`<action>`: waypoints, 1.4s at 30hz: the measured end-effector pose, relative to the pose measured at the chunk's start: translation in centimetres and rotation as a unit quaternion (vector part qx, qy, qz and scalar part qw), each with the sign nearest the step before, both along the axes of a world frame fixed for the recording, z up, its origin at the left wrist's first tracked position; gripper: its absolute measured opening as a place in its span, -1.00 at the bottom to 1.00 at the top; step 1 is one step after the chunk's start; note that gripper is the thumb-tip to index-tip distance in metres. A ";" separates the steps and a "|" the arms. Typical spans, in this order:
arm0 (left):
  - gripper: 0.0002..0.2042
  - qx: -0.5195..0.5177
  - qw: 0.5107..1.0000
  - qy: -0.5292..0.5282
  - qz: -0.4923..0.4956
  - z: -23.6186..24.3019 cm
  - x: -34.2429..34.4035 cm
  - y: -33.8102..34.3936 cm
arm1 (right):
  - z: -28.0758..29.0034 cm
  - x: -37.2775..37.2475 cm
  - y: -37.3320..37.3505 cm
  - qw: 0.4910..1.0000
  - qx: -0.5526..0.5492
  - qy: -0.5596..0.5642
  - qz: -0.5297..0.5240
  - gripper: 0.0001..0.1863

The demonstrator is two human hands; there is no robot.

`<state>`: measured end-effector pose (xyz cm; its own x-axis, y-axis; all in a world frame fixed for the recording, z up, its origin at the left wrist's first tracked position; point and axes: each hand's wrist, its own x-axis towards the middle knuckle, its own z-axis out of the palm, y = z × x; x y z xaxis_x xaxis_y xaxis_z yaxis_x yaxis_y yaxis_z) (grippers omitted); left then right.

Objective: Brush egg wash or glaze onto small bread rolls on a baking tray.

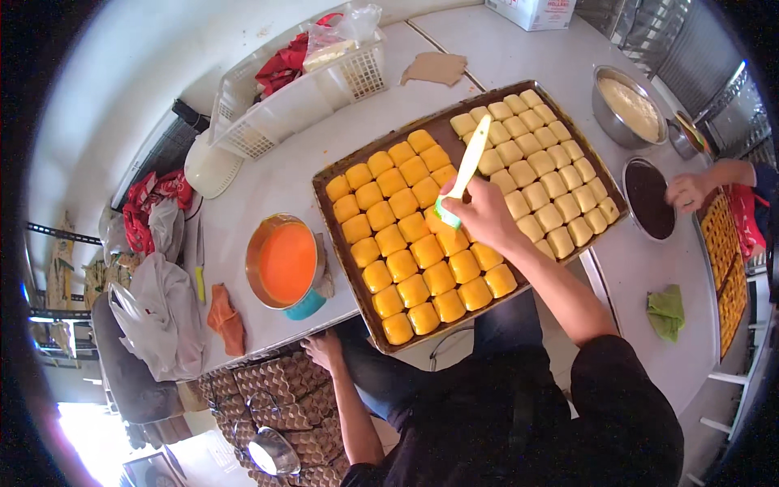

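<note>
My right hand grips a white-handled brush, its green head on glazed pieces of dough in a large dark baking tray. The left group of dough squares is glossy yellow; the right group is pale. A steel bowl of orange liquid sits on a teal base left of the tray. My left hand has its fingers curled at the table's front edge, below that bowl.
At right, another person's hand is beside a dark-filled bowl, a powder bowl, baked trays and a green cloth. Left are a plastic crate, knife, orange cloth and bags. Egg cartons lie below.
</note>
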<state>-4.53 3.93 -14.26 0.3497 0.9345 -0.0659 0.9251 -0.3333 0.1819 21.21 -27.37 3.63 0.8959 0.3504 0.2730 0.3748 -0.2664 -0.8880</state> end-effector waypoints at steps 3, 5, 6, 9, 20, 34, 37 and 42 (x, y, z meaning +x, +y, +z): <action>-0.24 -0.003 1.000 -0.016 0.001 -0.1 0.0 0.0 | -0.9 0.6 -2.9 0.996 -0.035 -0.025 -0.078 -0.88; -0.22 -0.006 1.000 -0.014 0.000 0.3 0.1 -0.2 | -0.8 0.5 -4.3 0.991 -0.054 -0.040 -0.117 -0.88; -0.21 -0.008 1.000 -0.014 -0.001 0.4 0.4 -0.4 | -0.2 0.0 -4.8 0.984 -0.094 -0.056 -0.139 -0.88; -0.23 -0.017 1.000 -0.025 -0.002 0.2 -0.2 0.1 | 0.4 -3.4 -5.2 0.963 -0.177 -0.082 -0.188 -0.88; -0.18 0.016 1.000 -0.020 -0.016 -1.6 -0.3 1.2 | 0.3 -6.5 -7.1 0.970 -0.134 0.009 -0.200 -0.88; -0.18 0.006 1.000 -0.021 -0.016 -1.2 -0.4 1.1 | -0.8 -10.0 -9.5 0.956 -0.125 -0.088 -0.248 -0.88; -0.18 0.018 0.999 -0.027 -0.021 -1.8 -0.6 1.4 | -0.8 -11.5 -7.6 0.953 -0.179 -0.090 -0.228 -0.88; -0.17 0.015 1.000 -0.009 -0.021 -1.8 -0.9 1.6 | 0.0 -12.9 -5.9 0.987 -0.012 -0.063 -0.145 -0.86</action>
<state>-5.38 5.52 -16.04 0.3892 0.9206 -0.0315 0.9069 -0.3769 0.1882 8.30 -33.28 3.60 0.9193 0.0928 0.3824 0.3862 -0.3996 -0.8314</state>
